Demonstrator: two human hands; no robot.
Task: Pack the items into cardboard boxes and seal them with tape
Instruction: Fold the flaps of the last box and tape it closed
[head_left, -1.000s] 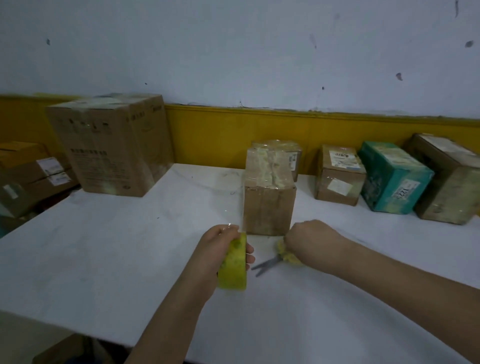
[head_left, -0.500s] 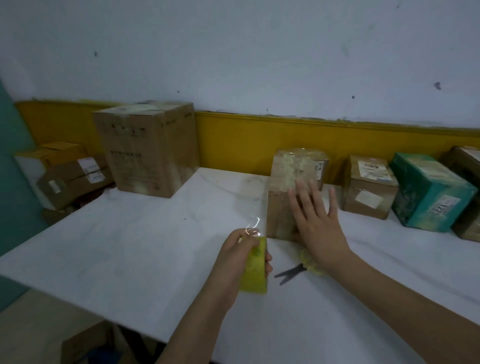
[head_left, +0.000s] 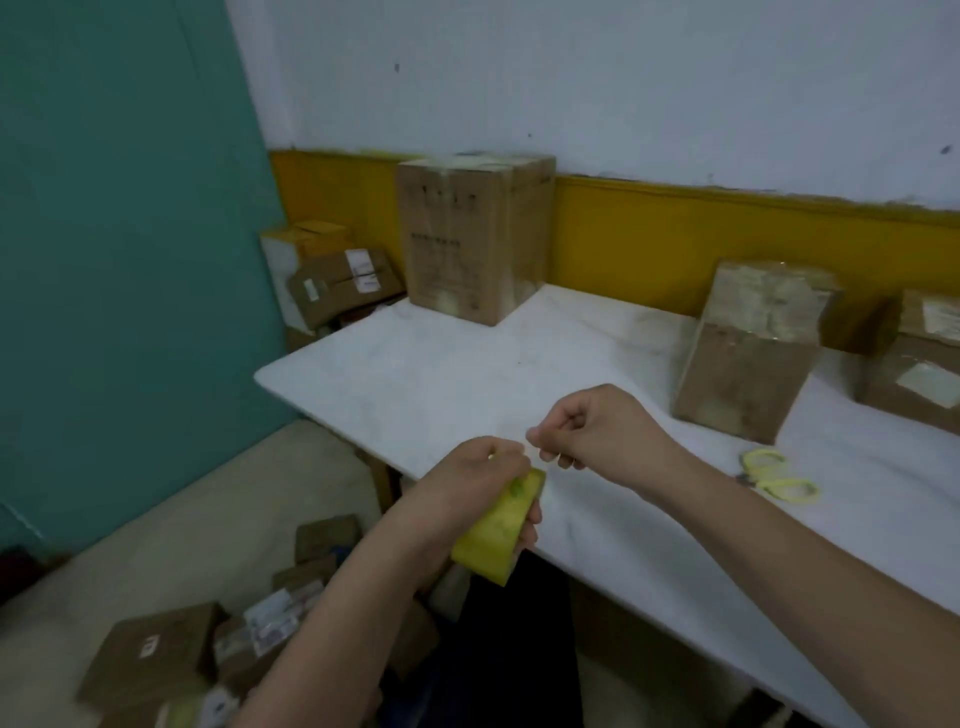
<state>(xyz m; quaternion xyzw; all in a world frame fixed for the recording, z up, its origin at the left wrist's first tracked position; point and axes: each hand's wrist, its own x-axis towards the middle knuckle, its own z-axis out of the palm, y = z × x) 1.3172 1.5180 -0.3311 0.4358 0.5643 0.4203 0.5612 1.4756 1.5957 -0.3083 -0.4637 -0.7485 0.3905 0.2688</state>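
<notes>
My left hand (head_left: 467, 486) grips a yellow roll of tape (head_left: 498, 530) at the near edge of the white table (head_left: 441, 364). Just above the roll, my right hand (head_left: 592, 428) has its fingers curled and pinches at the clear tape end by the roll; the strip itself is hard to see. A small cardboard box (head_left: 748, 353), its top wrapped in clear tape, stands on the table to the right. Yellow-handled scissors (head_left: 779, 475) lie in front of that box.
A tall cardboard box (head_left: 467, 239) stands at the table's far left corner. Another labelled box (head_left: 919, 364) sits at the right edge. Several parcels (head_left: 337, 280) are stacked beyond the table, and more boxes (head_left: 156, 654) lie on the floor at lower left.
The view has swung left. My right hand left the small box, where it lay flat, and came to the tape roll with fingers curled. My left hand still holds the roll.
</notes>
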